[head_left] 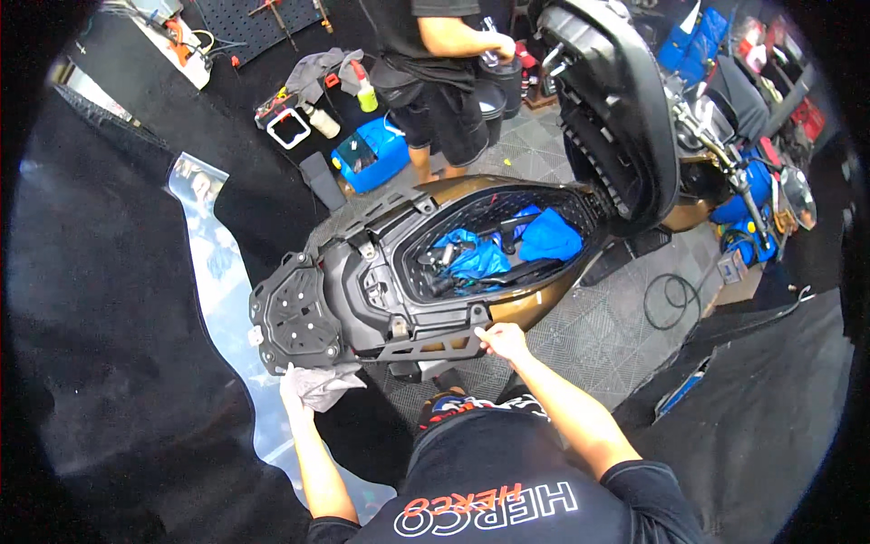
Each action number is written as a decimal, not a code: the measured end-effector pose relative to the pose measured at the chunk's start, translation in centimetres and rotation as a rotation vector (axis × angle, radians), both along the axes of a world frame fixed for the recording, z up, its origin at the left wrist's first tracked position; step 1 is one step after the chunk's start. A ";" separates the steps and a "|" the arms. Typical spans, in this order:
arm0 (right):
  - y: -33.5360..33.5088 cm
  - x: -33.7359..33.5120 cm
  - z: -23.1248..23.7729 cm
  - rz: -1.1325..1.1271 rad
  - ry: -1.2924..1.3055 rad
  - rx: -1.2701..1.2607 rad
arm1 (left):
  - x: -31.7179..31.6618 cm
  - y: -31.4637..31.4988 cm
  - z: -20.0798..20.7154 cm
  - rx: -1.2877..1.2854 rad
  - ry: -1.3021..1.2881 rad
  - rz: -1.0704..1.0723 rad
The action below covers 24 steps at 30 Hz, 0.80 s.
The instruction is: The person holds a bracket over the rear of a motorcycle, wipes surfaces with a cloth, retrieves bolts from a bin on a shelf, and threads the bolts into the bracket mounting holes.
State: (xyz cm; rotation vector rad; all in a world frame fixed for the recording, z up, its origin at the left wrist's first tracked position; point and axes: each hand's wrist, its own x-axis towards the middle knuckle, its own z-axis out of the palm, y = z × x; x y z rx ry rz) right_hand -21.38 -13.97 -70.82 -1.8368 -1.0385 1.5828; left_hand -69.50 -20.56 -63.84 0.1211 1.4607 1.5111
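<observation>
Scooter (507, 299) lengthwise left-to-right, tail left, left hand (304, 388) clutching grey rag (328, 381), right hand (503, 340) gripping rear rail (435, 340).

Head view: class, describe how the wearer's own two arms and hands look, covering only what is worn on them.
Both forearms come up from the lower edge bare. The left hand and right hand wear no gloves, and no watch or bands show. Short black sleeves end near the elbows, part of a black shirt with white and red lettering.

Co-worker (444, 54) cut off above the chest by top edge. Left hand (304, 385) mostly hidden under grey rag (322, 383). Items in underseat bin (494, 245) too jumbled to identify. Scooter front (752, 190) blurred at rim.
</observation>
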 end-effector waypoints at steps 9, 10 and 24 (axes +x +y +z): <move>-1.5 -0.1 -2.3 -0.111 -0.060 0.023 | -2.1 -0.6 -1.8 -0.169 0.393 -0.097; -1.3 -0.2 -1.9 -0.083 -0.063 -0.006 | -2.2 -1.2 -2.0 -0.119 0.349 -0.035; 2.4 -0.7 -0.7 -0.117 -0.058 -0.210 | -1.8 1.8 1.5 -0.225 0.004 -0.076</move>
